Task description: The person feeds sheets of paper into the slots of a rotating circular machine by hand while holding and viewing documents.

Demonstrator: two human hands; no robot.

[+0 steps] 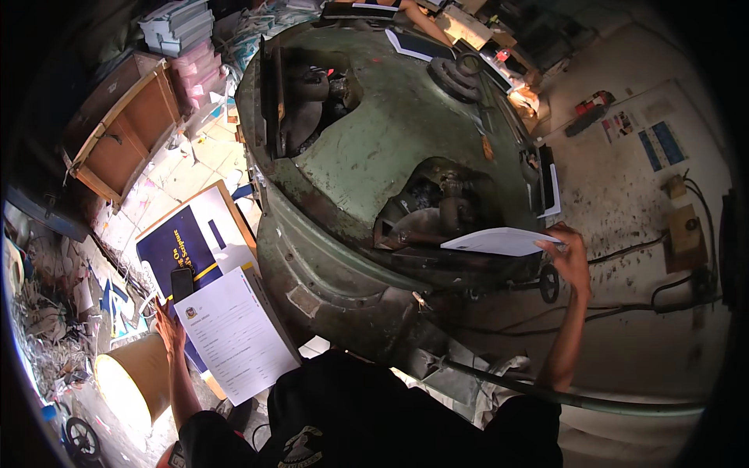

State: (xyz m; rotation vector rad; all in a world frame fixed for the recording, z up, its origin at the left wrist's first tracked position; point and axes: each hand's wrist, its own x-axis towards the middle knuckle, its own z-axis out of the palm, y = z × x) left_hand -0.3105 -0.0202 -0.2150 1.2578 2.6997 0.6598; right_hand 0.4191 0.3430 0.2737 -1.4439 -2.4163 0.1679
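My right hand (569, 253) is raised at the right side of a big round green machine (374, 140). Its fingers pinch the end of a thin white booklet (499, 242), which lies along a dark slot at the machine's near rim. Low on the left, my left hand (170, 331) rests at the edge of a stack of white printed forms (238, 335), fingers stretched out along the side. Beneath that stack are dark blue and white printed covers (175, 246), with a black phone-like object (182, 285) on them.
More white sheets stand in the machine's rim, one at the right (551, 191) and one at the far side (417, 45). Another person's arm (425, 22) shows beyond. A wooden cabinet (129, 132), a yellowish bin (133, 378) and paper scraps (47, 327) lie left. Cables (624, 308) run along the right wall.
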